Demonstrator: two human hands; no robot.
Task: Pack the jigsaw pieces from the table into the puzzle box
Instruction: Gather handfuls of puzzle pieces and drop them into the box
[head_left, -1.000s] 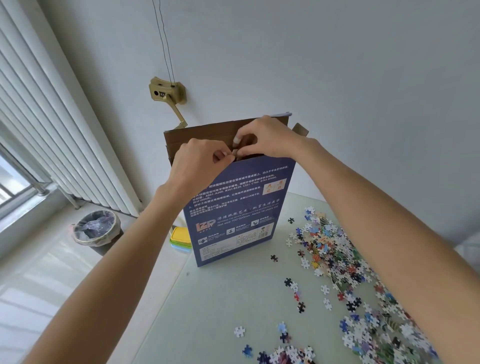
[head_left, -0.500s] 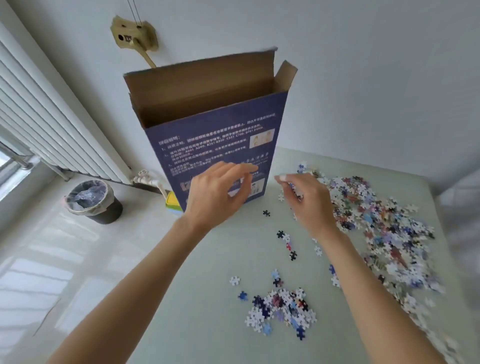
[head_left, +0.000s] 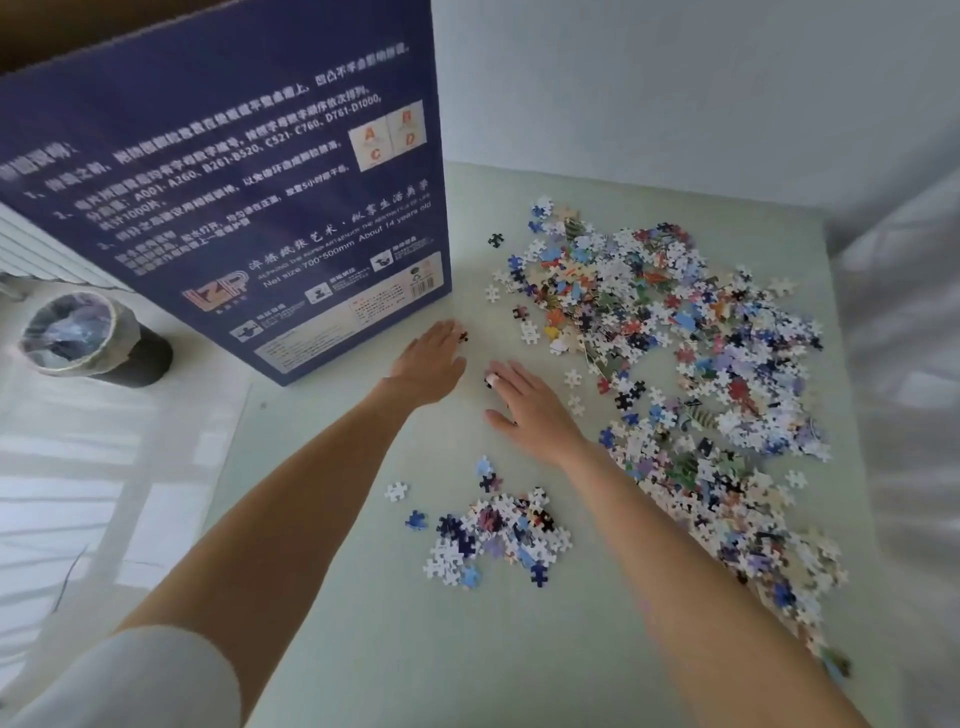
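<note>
Early stage. Box (head_left: 234, 208) upright at table (head_left: 322, 597) far-left. Large pile (head_left: 675, 364) and small pile (head_left: 498, 535) unpacked. Left hand (head_left: 428, 358) flat, fingertips on dark piece (head_left: 462, 336). Right hand (head_left: 524, 402) flat, touching another piece (head_left: 490, 378).

Head camera looks steeply down, close over the table (head_left: 363, 649).

Both hands have come down from the open top of the box (head_left: 270, 208), where a second ago they were pinched together. The left hand (head_left: 431, 358) now lies flat on the tabletop (head_left: 363, 623) by the box's base, fingertips at a dark piece (head_left: 462, 336). The right hand (head_left: 524, 400) lies spread beside it, fingers on another dark piece (head_left: 489, 379).
</note>
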